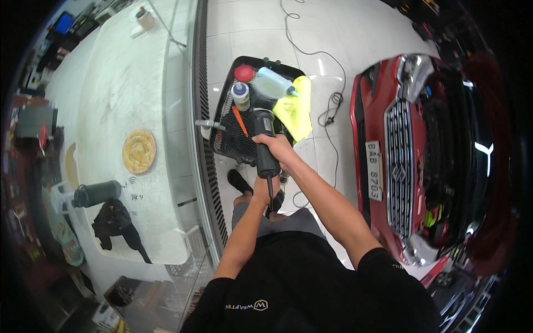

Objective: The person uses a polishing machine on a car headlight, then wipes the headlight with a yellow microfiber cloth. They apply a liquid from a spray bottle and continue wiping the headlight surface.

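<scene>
A black corded polisher [268, 158] is in front of me, with a pale round pad [270, 87] blurred at its far end. My right hand [277, 150] wraps round its body, thumb across the top. My left hand [267, 186] reaches under the rear end; the tool hides its fingers. Beneath the polisher's front is a black mesh cart tray [226, 147]. On it lie a red round piece [244, 72], a white bottle with a blue cap [240, 96], a light blue bottle [272, 76], an orange slim tool [240, 121] and a bright yellow cloth [300, 114].
A red car front [361, 119] with a chrome grille [398, 166] stands at right, its hood raised. Black cable [333, 130] loops over the tiled floor. At left, past a glass-edged partition [201, 166], a white table [119, 72] bears a yellowish round pad [139, 151] and a dark cylinder [99, 193].
</scene>
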A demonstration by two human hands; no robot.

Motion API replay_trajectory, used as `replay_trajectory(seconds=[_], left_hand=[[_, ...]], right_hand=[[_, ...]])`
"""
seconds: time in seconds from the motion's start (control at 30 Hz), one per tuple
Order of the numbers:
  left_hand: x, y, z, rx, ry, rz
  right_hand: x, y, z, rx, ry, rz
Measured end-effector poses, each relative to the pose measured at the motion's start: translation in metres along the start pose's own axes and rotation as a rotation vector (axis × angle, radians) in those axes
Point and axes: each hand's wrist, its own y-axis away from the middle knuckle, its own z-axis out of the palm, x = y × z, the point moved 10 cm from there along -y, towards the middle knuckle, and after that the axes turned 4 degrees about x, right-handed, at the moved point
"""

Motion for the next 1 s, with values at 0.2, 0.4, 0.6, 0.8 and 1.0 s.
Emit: replay_trajectory(seconds=[0.2,0.4,0.6,0.8,1.0], left_hand=[[0.063,0.067,0.003,-0.215,-0.182,0.272],[0.048,0.116,-0.025,-0.358,0.232,0.27],[-0.066,0.162,-0.083,0.078,1.106,-0.793],[0.001,0.053,-0.089,-0.084,0.294,-0.513],[-0.051,0.023,-0.07,-0.137,0.227,-0.594]], right_hand=[[0.034,-0.006,-0.02,0.121,0.071,-0.086],[0.087,-0.025,-0.042,0.273,0.262,-0.089],[0.103,-0.031,-0.047,0.477,0.45,-0.145],[0.118,-0.026,-0.05,0.504,0.591,-0.094],[0.038,0.069,-0.087,0.784,0.402,-0.497]])
